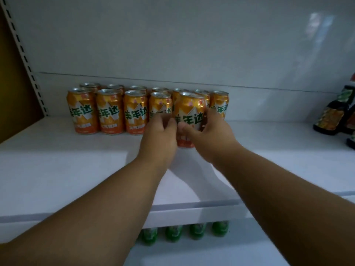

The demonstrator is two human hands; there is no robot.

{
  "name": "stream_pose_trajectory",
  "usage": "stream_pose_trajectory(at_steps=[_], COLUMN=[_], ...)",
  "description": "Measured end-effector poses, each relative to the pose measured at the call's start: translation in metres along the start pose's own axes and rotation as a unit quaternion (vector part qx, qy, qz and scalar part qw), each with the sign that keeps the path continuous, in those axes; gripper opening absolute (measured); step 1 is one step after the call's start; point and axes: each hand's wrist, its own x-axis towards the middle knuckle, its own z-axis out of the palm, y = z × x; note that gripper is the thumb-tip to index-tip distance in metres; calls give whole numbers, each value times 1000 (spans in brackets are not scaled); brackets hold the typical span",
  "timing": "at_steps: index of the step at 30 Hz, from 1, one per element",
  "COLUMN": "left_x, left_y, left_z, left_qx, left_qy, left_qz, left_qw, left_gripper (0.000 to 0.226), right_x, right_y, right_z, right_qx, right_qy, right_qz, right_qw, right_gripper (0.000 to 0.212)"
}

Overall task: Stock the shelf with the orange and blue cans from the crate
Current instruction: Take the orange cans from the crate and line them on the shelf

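Several orange cans (109, 110) stand in two rows at the back of the white shelf (57, 160). One more orange can (191, 112) stands upright on the shelf in front of the rows. My right hand (211, 135) is curled round its right side. My left hand (160, 137) is at its left side with curled fingers, which also reach the neighbouring can (160, 104). The lower part of the held can is hidden behind my hands. No blue cans and no crate are in view.
Dark bottles with orange labels (334, 116) stand at the shelf's right end. Green bottles (172, 232) line the shelf below. A perforated upright (25, 60) bounds the left side. A white back panel rises behind the cans.
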Motion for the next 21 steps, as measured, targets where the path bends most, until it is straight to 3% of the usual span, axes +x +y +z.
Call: stream_pose_trajectory(at_steps=[4, 11, 21], left_x=[1, 3, 2], left_y=[-20, -18, -19], left_z=[-1, 2, 4], left_qx=[59, 102, 126], left_qy=[32, -21, -20], left_qz=[-10, -19, -6], left_qw=[998, 994, 992], left_gripper=[21, 41, 46], right_x=[28, 60, 76], right_y=[13, 28, 42], right_z=[17, 35, 48], right_qx=[-11, -5, -25], right_qy=[-7, 24, 24], right_qz=[18, 54, 46], right_qw=[1000, 998, 998], right_gripper=[42, 42, 41])
